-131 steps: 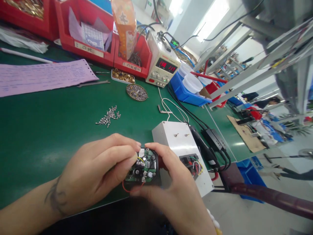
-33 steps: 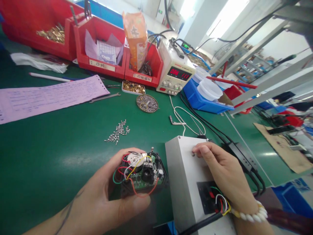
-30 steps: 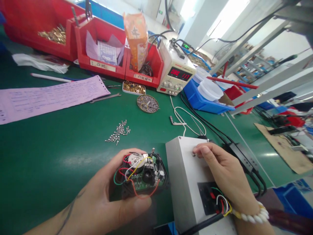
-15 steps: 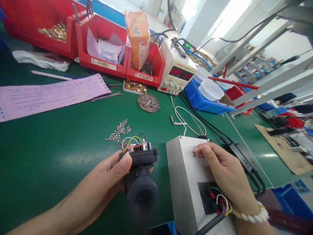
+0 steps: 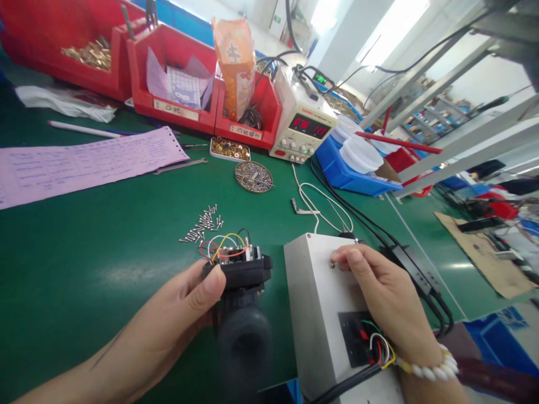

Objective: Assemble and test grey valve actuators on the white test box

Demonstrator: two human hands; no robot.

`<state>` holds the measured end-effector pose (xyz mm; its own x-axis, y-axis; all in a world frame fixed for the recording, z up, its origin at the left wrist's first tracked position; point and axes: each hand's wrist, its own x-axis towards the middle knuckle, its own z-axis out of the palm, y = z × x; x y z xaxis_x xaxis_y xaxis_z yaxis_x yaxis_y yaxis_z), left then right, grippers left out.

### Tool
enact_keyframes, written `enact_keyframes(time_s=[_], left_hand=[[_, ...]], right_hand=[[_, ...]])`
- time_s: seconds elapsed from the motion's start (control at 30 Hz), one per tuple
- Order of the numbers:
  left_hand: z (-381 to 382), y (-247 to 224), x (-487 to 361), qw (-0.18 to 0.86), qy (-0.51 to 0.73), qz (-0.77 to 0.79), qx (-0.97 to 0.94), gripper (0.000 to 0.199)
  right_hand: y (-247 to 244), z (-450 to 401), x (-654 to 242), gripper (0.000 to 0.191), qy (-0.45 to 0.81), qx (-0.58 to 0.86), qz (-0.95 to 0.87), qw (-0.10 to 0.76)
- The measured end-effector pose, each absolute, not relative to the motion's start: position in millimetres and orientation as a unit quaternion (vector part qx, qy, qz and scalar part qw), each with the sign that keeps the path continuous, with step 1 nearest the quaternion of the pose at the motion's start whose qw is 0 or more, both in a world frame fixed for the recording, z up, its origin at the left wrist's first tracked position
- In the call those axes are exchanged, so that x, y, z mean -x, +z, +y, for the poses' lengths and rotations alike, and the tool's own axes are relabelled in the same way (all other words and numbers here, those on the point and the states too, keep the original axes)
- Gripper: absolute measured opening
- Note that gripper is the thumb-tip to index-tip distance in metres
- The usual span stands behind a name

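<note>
A black device [image 5: 238, 275] with exposed red, white and yellow wires on top is held in my left hand [image 5: 191, 297], thumb on its near side. Its round lower part looks blurred. Right of it stands a grey metal box [image 5: 311, 292] with a black terminal panel [image 5: 353, 339] and coloured wires. My right hand [image 5: 379, 286], with a beaded bracelet, rests over the box, thumb and forefinger pinched on a small metal switch lever [image 5: 332, 264]. Behind the device lies a pile of screws [image 5: 204, 224].
A power supply [image 5: 305, 120] with a lit red display stands behind, beside red bins [image 5: 172, 115] and a blue bin [image 5: 345, 171]. Nearer are a round dish of small parts [image 5: 254, 177], a tray of brass parts [image 5: 229, 149], a wrench [image 5: 183, 165], pink paper [image 5: 92, 163] and white cable [image 5: 311, 196].
The red display's left reading has changed from about 067 to 070. The whole view has shifted slightly; both hands keep their holds.
</note>
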<state>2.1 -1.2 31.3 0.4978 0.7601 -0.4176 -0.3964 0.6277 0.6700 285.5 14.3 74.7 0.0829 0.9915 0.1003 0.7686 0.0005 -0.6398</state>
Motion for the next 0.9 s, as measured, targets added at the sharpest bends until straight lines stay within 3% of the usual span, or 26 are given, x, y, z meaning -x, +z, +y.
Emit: enact_keyframes(time_s=[0.13,0.57,0.77,0.9], left_hand=[[-0.8,33.4,-3.2,0.791,0.377,0.364,-0.315,0.058],[-1.7,24.3,-0.2,0.81,0.37,0.348,-0.293,0.05],[-4.7,15.5,4.4,0.805,0.368,0.353,-0.304,0.035],[-6.5,14.8,6.0,0.805,0.374,0.331,-0.321,0.04]], right_hand=[[74.3,14.8,-284.6,0.046,0.198,0.679,-0.649,0.28],[74.3,13.5,-285.5,0.044,0.189,0.679,-0.654,0.275],[76.1,14.5,-283.9,0.048,0.188,0.682,-0.652,0.273],[76.0,14.5,-285.6,0.05,0.187,0.684,-0.651,0.269]])
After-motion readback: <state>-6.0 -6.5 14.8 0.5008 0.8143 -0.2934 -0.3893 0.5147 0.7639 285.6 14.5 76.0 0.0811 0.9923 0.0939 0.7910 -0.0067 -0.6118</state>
